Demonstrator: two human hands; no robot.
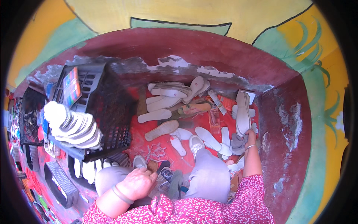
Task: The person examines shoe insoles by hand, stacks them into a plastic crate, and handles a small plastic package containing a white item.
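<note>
At the right, my right hand reaches out and closes its fingers at the near end of a stack of white insoles. The far end of that stack leans by the wall. Over my left knee, my left hand is held with bent fingers drawn together. Whether anything is in it stays hidden. Just beyond that hand are a brown piece and a grey shoe tip. Loose white insoles lie on the red floor covering between my feet and the wall, beside a grey bundle.
A black plastic crate stands at the left with a pile of white insoles on it. More insoles are heaped by the maroon wall. White strips lie on the floor. Checkered boxes stand at far left.
</note>
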